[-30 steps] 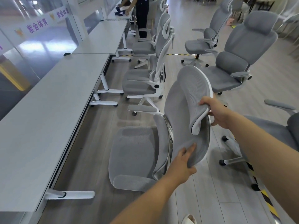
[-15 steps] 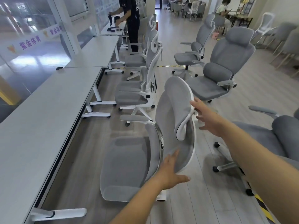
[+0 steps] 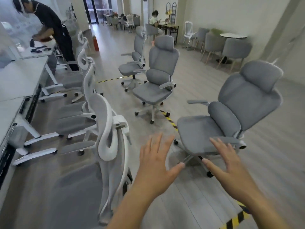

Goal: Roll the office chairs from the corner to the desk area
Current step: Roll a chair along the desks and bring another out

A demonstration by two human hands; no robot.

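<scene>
The mesh-backed office chair [image 3: 109,151] stands parked beside the counter [image 3: 19,76] at near left. A padded office chair [image 3: 231,116] stands free on the floor [image 3: 206,204] at right, just beyond both hands. The left hand [image 3: 155,164] and right hand [image 3: 231,166] hover with fingers [image 3: 154,142] spread, holding nothing. Pushed by its armrest [image 3: 227,140], the padded office chair would likely swivel rather than roll, and could knock the mesh-backed office chair.

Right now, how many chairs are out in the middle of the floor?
3: near chair beyond the right hand, middle chair past it, far chair behind that. Others may be hidden.
</scene>
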